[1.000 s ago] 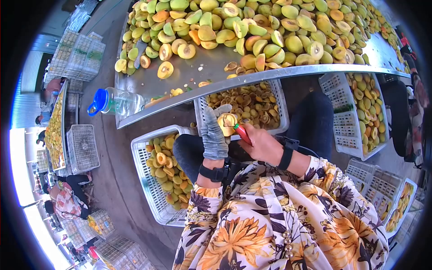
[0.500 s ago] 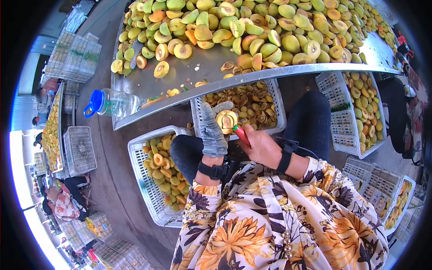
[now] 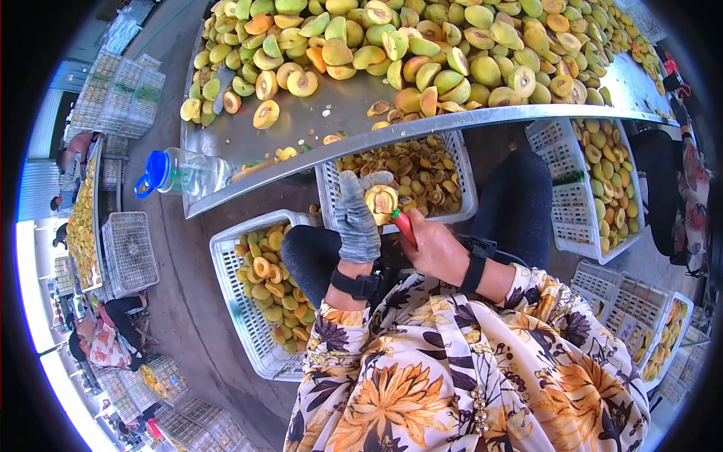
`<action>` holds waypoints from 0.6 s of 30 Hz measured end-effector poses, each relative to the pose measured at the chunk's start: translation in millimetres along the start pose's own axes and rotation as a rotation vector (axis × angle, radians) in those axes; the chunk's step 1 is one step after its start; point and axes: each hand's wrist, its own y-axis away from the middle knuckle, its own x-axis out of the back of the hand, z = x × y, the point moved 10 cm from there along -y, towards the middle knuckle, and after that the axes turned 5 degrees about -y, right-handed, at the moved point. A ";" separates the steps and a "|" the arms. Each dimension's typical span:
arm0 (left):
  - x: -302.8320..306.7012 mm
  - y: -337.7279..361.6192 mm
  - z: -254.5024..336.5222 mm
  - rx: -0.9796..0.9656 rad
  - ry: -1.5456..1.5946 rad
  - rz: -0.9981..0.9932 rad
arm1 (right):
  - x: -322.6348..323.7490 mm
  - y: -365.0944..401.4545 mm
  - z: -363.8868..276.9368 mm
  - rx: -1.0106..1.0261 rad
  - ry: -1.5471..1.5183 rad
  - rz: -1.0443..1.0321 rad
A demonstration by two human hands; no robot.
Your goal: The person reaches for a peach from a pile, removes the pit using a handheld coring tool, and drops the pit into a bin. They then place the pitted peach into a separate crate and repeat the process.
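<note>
Fruit half [image 3: 382, 201] sits at centre frame, cut face up, pinched between the thumb and fingers of the gloved left hand [image 3: 355, 218]. The right hand [image 3: 435, 247] is bare and closed around a red-handled tool [image 3: 404, 224], its tip at the lower edge of the fruit.

Recommended practice, as a judgement:
- Back the half with the gloved fingers so it cannot roll.
- Work the tip shallowly around the core, directed away from the thumb.
- Hold the work above the middle crate [image 3: 471, 188], so scraps drop in.

Materials:
- Glove: grey, coarse knit.
- Fruit: yellow flesh, brown centre, rounded.
- Tool handle: smooth, slim.
- Crates: white plastic lattice. The lower-left crate [image 3: 252, 224] holds yellow halves.
- Table [image 3: 301, 124], top of frame: bare sheet metal with a rolled edge.
- Bottle [image 3: 184, 172], left of frame: clear plastic with a blue cap, lying on its side.
</note>
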 end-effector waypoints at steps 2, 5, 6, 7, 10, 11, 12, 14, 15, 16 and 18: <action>5.1 -2.7 1.2 0.009 -0.087 -0.024 | -4.0 2.2 6.4 -0.030 -0.030 -0.022; -5.7 -2.2 -16.7 0.320 -0.144 -0.294 | -11.2 1.8 8.8 0.025 -0.046 -0.076; -3.1 -4.1 -16.2 0.321 -0.145 -0.292 | -14.8 2.4 10.3 0.002 -0.017 -0.126; -3.2 -5.2 -21.4 0.369 -0.203 -0.337 | -18.8 2.7 12.6 -0.022 0.012 -0.176; -3.5 -3.4 -30.2 0.485 -0.247 -0.447 | -19.9 0.5 15.9 -0.030 0.027 -0.202; -5.3 -2.8 -20.1 0.448 -0.223 -0.407 | -18.5 -3.6 18.3 -0.029 0.026 -0.202; -5.8 -3.3 -12.0 0.414 -0.200 -0.367 | -15.3 -9.4 17.1 0.015 -0.025 -0.180; -10.1 -3.2 -15.9 0.422 -0.097 -0.355 | -11.8 -13.7 6.9 0.062 -0.079 -0.155; -6.9 -12.0 -15.0 0.290 0.077 -0.250 | -8.9 -16.2 1.6 -0.007 -0.103 -0.149; 2.9 -18.5 -12.1 0.157 0.250 -0.145 | -7.4 -17.2 1.8 -0.078 -0.126 -0.143; 5.4 -16.2 -18.8 0.174 0.168 -0.191 | -3.9 -15.3 2.8 -0.043 -0.103 -0.043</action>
